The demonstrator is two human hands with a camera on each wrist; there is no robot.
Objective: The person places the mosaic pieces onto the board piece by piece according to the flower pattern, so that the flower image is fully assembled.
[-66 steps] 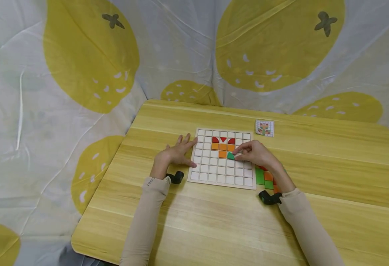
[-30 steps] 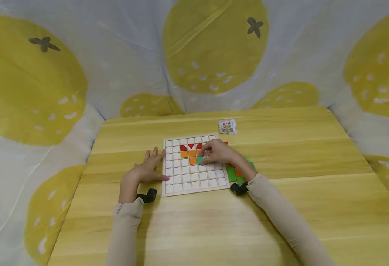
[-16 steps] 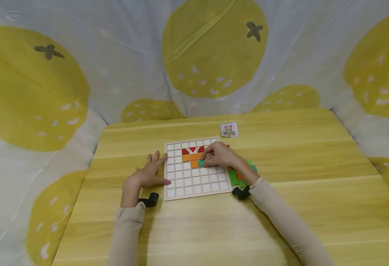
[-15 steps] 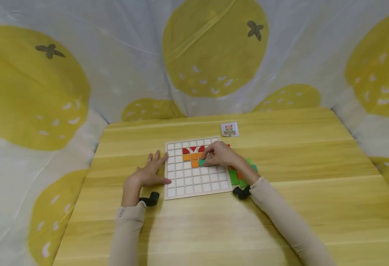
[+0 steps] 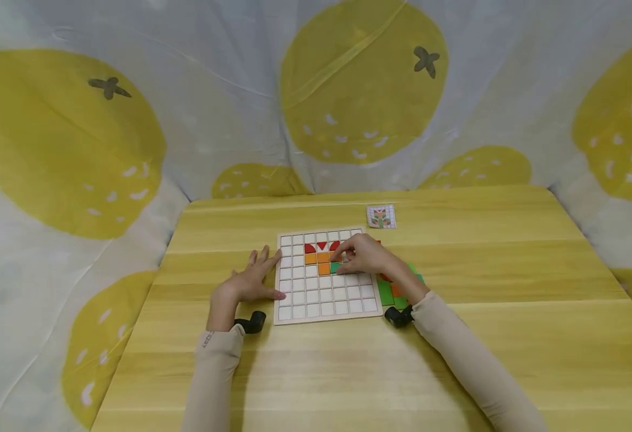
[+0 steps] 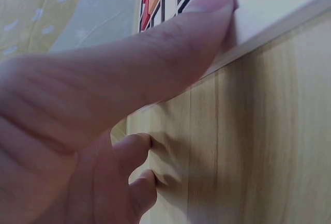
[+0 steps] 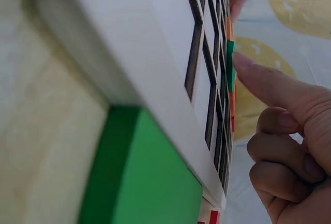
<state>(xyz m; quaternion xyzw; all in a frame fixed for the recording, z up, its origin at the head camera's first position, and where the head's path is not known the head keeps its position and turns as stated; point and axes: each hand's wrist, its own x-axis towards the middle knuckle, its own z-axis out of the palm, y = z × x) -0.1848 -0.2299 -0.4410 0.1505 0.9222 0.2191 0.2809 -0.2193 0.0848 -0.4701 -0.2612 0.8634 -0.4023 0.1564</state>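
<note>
A white gridded board (image 5: pixel 298 298) with a pale wooden rim lies on the table. Red, orange and green tiles form a small figure in its upper middle. My right hand (image 5: pixel 367 255) pinches a green tile (image 5: pixel 335 268) with thumb and index finger, right beside the lower orange tile (image 5: pixel 323 269). In the right wrist view the thumb tip meets the green tile's (image 7: pixel 230 71) face while the other fingers curl in. My left hand (image 5: pixel 251 285) is spread at the board's left edge; its thumb (image 6: pixel 201 32) rests on the rim in the left wrist view.
Loose green, orange and red tiles (image 5: pixel 385 293) lie to the right of the board, partly hidden under the right forearm. A small printed pattern card (image 5: pixel 381 216) sits behind the board. A lemon-print cloth (image 5: pixel 229 120) hangs behind the wooden table (image 5: pixel 321 372).
The head view has swung, shifting the whole scene in frame. The green tile, tilted earlier, now sits squarer beside the orange one. My left hand stays at the board's edge.
</note>
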